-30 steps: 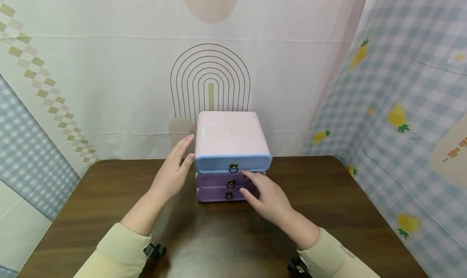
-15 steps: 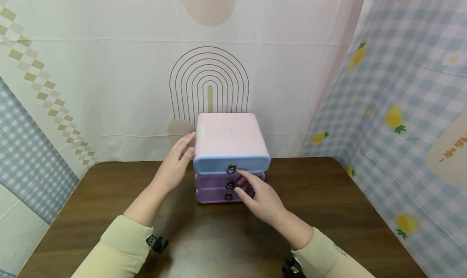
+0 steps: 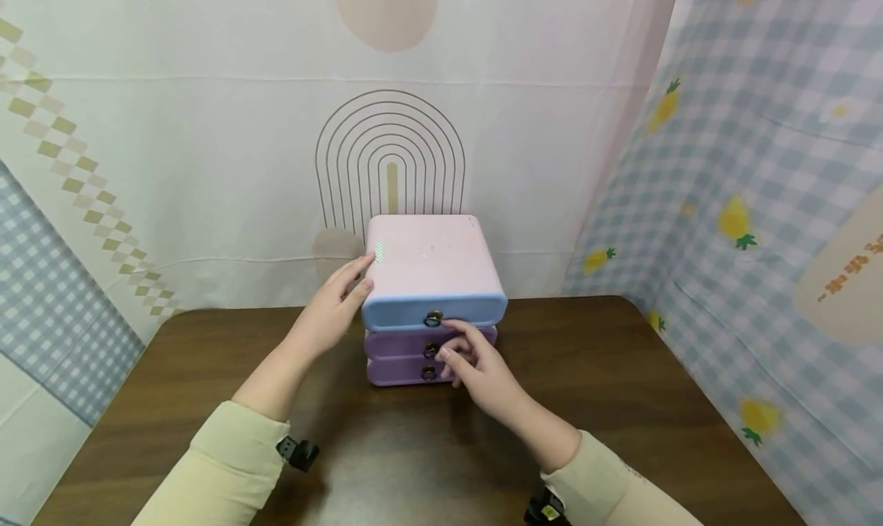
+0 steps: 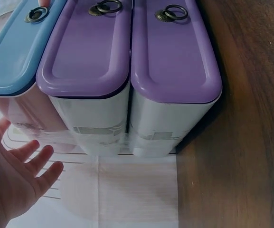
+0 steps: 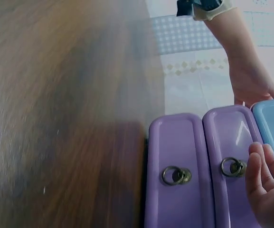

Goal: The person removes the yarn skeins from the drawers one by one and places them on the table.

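A small drawer cabinet stands on the table, with a pink top, a blue upper drawer and two purple drawers below. Each front carries a bronze ring pull. My left hand rests with extended fingers against the upper left side of the pink casing. My right hand is in front of the drawers, index finger stretched to the blue drawer's ring; whether it is hooked in the ring I cannot tell. Its other fingers bend loosely, near the purple drawer pulls. All drawers look closed.
The dark wooden table extends around the cabinet. A white patterned cloth hangs behind it, and a blue checked cloth hangs on the right. Both wrists wear a small black camera.
My left hand has come up against the cabinet's side. The right hand has moved slightly left, its index fingertip now at the blue drawer's ring. The drawers have not moved.
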`<state>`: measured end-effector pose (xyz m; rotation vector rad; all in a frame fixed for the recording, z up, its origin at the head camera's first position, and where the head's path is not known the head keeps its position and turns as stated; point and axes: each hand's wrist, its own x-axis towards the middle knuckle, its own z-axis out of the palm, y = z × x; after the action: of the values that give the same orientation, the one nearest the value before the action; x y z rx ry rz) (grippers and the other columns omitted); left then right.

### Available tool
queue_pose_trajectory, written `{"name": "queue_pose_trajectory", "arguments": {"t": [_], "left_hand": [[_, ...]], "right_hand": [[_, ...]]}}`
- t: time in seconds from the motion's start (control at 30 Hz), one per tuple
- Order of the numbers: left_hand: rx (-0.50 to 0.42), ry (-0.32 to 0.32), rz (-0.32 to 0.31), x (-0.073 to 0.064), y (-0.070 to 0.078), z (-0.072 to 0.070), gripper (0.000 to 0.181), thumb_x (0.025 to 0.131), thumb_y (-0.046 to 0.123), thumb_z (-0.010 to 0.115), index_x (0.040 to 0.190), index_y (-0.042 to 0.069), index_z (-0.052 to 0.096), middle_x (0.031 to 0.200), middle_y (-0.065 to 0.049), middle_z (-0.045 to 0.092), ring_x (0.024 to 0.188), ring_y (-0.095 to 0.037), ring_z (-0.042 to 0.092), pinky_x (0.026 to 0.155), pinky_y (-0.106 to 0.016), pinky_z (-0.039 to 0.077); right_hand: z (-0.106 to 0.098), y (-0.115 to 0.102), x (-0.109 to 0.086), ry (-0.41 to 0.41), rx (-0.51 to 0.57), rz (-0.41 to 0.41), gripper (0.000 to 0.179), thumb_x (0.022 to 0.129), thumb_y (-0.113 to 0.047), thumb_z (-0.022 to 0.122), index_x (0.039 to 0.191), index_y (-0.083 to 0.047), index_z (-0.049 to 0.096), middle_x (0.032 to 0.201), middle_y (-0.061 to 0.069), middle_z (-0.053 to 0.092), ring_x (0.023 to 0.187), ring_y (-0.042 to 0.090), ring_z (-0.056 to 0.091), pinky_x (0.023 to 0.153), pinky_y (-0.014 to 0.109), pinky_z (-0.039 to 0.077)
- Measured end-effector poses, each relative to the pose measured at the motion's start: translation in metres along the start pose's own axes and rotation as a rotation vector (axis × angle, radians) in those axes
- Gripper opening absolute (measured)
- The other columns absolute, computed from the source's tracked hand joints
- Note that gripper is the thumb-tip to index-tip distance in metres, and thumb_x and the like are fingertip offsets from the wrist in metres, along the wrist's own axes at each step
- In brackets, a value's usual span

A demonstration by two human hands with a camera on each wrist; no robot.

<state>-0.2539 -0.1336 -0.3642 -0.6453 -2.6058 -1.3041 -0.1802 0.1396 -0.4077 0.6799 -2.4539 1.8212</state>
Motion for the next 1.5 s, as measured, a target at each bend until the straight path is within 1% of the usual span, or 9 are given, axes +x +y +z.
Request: {"name": "queue_pose_trajectory", "arguments": {"t": [0.17,0.33,0.6,0.77,0.9,1.03,1.1,1.27,1.5], "left_hand": [[0.018,-0.014,-0.02,0.001,0.002,-0.001,0.056,0.104,0.054,0.038,0.156,0.033,0.032,0.16,-0.004,0.029,0.144,-0.03,0.03,0.113,-0.056,0.026],[0.012,-0.025,-0.04,0.002,0.002,-0.001,0.057,0.103,0.057,0.036,0.156,0.036,0.031,0.16,0.0,0.03,0.145,-0.028,0.03,0.113,-0.055,0.025],[-0.026,-0.043,-0.089,0.004,0.005,-0.001,0.058,0.101,0.061,0.037,0.155,0.041,0.029,0.158,-0.005,0.034,0.136,-0.034,0.042,0.108,-0.06,0.032],[-0.079,-0.045,-0.131,0.006,0.007,0.002,0.06,0.099,0.063,0.04,0.154,0.043,0.03,0.152,-0.009,0.042,0.133,-0.033,0.045,0.106,-0.059,0.035],[-0.141,-0.028,-0.151,0.007,0.007,0.003,0.06,0.097,0.062,0.045,0.153,0.042,0.034,0.15,-0.01,0.045,0.134,-0.031,0.045,0.107,-0.056,0.035],[-0.165,-0.014,-0.154,0.008,0.007,0.002,0.06,0.098,0.059,0.048,0.153,0.038,0.036,0.151,-0.011,0.043,0.135,-0.033,0.043,0.108,-0.055,0.035],[-0.175,-0.012,-0.154,0.008,0.007,0.002,0.06,0.099,0.057,0.049,0.153,0.037,0.036,0.153,-0.011,0.04,0.136,-0.033,0.042,0.108,-0.055,0.034],[-0.208,-0.015,-0.155,0.009,0.007,0.002,0.059,0.1,0.051,0.051,0.154,0.034,0.036,0.158,-0.012,0.033,0.139,-0.033,0.039,0.11,-0.054,0.033],[-0.234,-0.044,-0.171,0.012,0.009,0.002,0.058,0.101,0.045,0.052,0.155,0.032,0.034,0.16,-0.012,0.027,0.141,-0.032,0.035,0.112,-0.052,0.029]], "right_hand": [[0.005,-0.001,0.003,0.008,0.092,0.033,0.04,0.104,-0.014,0.052,0.14,-0.003,0.043,0.099,0.021,0.065,0.073,0.02,0.064,0.063,0.033,0.053],[0.011,-0.003,0.006,0.005,0.101,0.041,0.035,0.103,-0.014,0.053,0.135,0.0,0.049,0.096,0.023,0.065,0.071,0.019,0.064,0.061,0.031,0.053],[0.015,-0.009,0.01,0.057,0.096,0.102,0.033,0.104,-0.024,0.054,0.129,-0.004,0.057,0.087,0.016,0.065,0.068,0.029,0.068,0.059,0.033,0.052],[0.019,-0.012,0.014,0.107,0.114,0.153,0.028,0.104,-0.021,0.053,0.125,-0.003,0.059,0.079,0.013,0.065,0.061,0.028,0.067,0.053,0.029,0.049],[0.022,-0.026,0.015,0.131,0.126,0.165,0.025,0.105,-0.015,0.05,0.119,0.002,0.061,0.072,0.014,0.064,0.057,0.028,0.065,0.05,0.028,0.047],[0.024,-0.041,0.013,0.142,0.139,0.136,0.024,0.105,-0.013,0.05,0.114,0.007,0.06,0.069,0.014,0.062,0.055,0.028,0.064,0.049,0.029,0.048],[0.024,-0.042,0.014,0.145,0.148,0.142,0.024,0.105,-0.012,0.05,0.114,0.008,0.06,0.068,0.015,0.062,0.054,0.027,0.063,0.049,0.029,0.048],[0.024,-0.029,0.018,0.148,0.173,0.174,0.024,0.105,-0.011,0.049,0.115,0.006,0.062,0.069,0.016,0.062,0.054,0.025,0.062,0.05,0.026,0.047],[0.025,-0.011,0.02,0.164,0.195,0.174,0.025,0.105,-0.017,0.051,0.117,0.0,0.064,0.067,0.01,0.061,0.052,0.021,0.061,0.049,0.025,0.046]]}}
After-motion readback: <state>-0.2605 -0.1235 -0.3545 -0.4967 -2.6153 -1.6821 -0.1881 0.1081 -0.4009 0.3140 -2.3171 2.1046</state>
